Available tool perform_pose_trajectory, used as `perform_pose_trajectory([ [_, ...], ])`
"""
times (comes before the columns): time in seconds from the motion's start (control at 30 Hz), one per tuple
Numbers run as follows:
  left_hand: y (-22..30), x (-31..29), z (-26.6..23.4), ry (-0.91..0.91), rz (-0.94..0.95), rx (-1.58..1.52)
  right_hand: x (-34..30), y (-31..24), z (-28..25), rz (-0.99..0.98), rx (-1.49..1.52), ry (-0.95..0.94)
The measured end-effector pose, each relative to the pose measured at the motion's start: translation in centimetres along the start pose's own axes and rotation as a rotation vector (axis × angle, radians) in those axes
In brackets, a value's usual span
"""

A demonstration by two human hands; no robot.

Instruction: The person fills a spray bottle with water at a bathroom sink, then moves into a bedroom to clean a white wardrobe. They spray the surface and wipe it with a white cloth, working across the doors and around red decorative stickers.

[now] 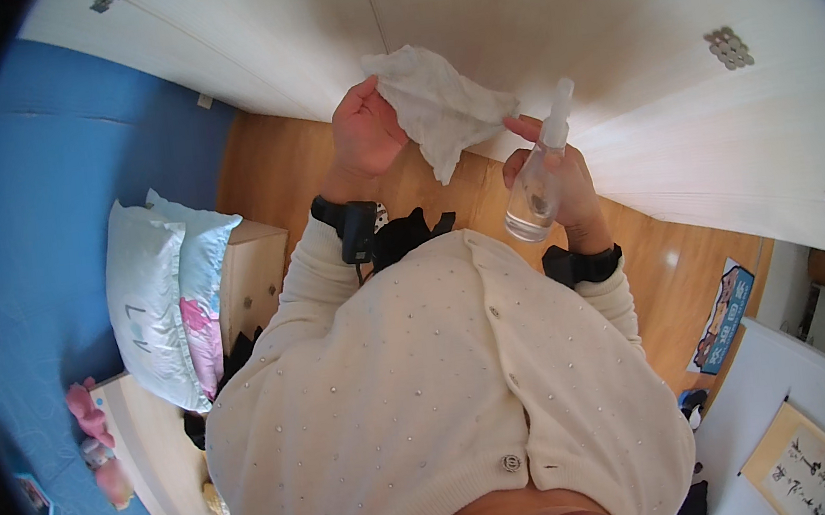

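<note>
My left hand [366, 134] pinches the left edge of a thin white cloth [444, 103], which hangs loosely with one corner drooping. In my right hand [571, 190] is a clear spray bottle [533, 197] with a white top, tilted and partly filled with clear liquid. A finger of that hand reaches to the cloth's right corner; whether it grips the cloth there, I cannot tell. Both hands are in front of my body, close to a pale cabinet front [467, 10]. Black bands are on both wrists.
Pale cabinet doors with metal knobs [729, 48] rise ahead and to the right. Pillows [151, 300] lean by a blue wall [44, 196] on the left, near a wooden bedside cabinet [255, 274]. Below is a wood floor [272, 162], with a colourful mat [724, 320] to the right.
</note>
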State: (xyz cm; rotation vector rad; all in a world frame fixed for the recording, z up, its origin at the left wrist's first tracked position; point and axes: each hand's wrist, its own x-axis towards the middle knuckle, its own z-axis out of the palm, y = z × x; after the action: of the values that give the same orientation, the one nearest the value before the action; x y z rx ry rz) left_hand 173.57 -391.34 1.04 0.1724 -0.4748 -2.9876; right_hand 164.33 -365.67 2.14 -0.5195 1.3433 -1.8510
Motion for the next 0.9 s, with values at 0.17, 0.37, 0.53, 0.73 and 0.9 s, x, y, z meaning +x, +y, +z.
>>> perform_pose_trajectory([
  [0.17,0.4,-0.1,2.0,0.161,-0.026,0.345,-1.5,0.2,-0.8,0.013,-0.020,-0.029],
  [0.37,1.5,1.2,3.2,-0.044,-0.303,0.473,-2.0,-0.5,-0.3,-0.073,-0.058,0.043],
  [0.53,1.0,2.4,4.2,-0.209,-0.510,0.583,-0.9,-1.1,0.7,-0.064,-0.041,-0.126],
  [0.73,1.5,2.1,6.0,-0.162,-0.385,0.889,-0.7,-1.8,0.1,0.042,-0.060,-0.108],
  [0.9,3.1,1.4,5.8,-0.305,-0.189,1.511,-1.3,-2.2,-1.3,-0.055,-0.033,-0.096],
])
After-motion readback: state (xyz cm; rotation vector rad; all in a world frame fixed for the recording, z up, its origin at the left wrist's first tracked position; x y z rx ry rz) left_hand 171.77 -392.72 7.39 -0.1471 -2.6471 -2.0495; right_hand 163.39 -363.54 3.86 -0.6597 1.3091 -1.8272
